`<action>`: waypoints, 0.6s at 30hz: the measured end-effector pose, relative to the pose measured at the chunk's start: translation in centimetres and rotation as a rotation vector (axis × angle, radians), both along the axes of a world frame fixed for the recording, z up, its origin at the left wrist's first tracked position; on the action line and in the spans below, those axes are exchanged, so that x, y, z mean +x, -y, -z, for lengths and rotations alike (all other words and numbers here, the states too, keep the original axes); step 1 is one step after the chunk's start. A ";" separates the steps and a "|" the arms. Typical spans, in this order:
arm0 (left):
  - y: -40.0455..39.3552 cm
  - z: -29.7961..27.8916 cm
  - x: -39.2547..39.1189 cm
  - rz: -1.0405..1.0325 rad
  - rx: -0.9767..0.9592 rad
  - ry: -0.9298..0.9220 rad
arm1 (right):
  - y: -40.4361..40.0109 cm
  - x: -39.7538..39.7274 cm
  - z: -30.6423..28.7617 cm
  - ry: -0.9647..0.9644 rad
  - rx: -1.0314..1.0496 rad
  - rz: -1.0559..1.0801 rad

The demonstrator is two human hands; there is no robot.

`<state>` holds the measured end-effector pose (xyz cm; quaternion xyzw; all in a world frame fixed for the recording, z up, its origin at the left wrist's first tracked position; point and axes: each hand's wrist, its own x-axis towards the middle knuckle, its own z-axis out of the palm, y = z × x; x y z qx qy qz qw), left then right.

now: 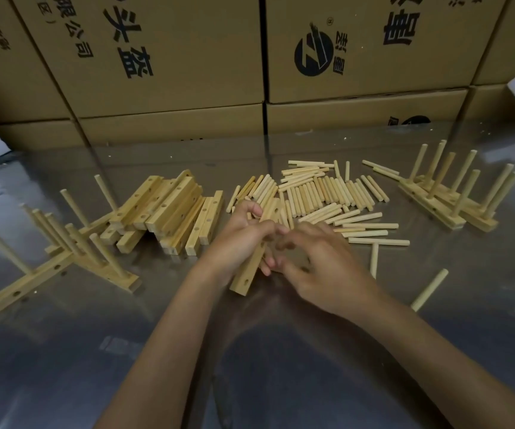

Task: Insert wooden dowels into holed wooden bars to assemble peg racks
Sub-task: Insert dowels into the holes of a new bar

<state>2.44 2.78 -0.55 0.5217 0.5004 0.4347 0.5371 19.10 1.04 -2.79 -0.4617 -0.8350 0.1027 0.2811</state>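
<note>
Both hands meet over the table (281,351): the left hand (237,239) grips a holed bar (248,274), tilted so its holes face up, while the right hand (318,264) curls beside it, contents unclear. Loose dowels (321,193) lie just beyond, spare bars (169,212) left, finished racks (454,193) aside.

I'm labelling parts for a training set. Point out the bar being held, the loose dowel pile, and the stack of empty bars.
held bar (245,278): head view, lower end near a hole.
loose dowel pile (321,190): head view, pile's middle.
stack of empty bars (169,209): head view, top bar's face.
</note>
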 end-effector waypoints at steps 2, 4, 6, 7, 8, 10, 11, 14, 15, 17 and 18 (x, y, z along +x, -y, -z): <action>-0.2 -0.1 -0.6 -0.043 0.009 0.034 | 0.3 -0.5 0.9 0.192 0.065 0.007; -0.4 -0.3 -1.2 -0.070 0.000 0.116 | 0.4 -0.7 0.9 0.158 0.078 0.020; -0.5 -0.5 -1.7 -0.066 -0.028 0.211 | 0.3 -0.6 0.7 0.045 0.113 0.065; -0.5 -0.6 -1.8 -0.056 -0.044 0.240 | 0.1 -0.4 0.5 -0.070 0.082 0.092; -0.4 -0.6 -1.8 -0.041 -0.055 0.255 | -0.2 -0.1 0.3 -0.218 0.031 0.105; -0.4 -0.6 -1.7 0.020 -0.054 0.260 | -0.7 0.5 -0.3 -0.441 -0.034 0.102; -0.3 -0.6 -1.5 0.060 -0.053 0.259 | -0.8 0.7 -0.7 -0.473 -0.025 0.089; 0.0 -0.7 -0.6 0.130 -0.057 0.238 | -1.0 1.5 -1.4 -0.417 0.055 0.062; 0.0 -0.7 -0.4 0.129 -0.054 0.226 | -1.0 1.6 -1.6 -0.405 0.081 0.066; 0.2 -0.8 -0.2 0.121 -0.044 0.210 | -1.0 1.9 -1.9 -0.385 0.125 0.076; 0.2 -0.9 -0.2 0.118 -0.034 0.202 | -0.9 2.0 -2.1 -0.377 0.135 0.066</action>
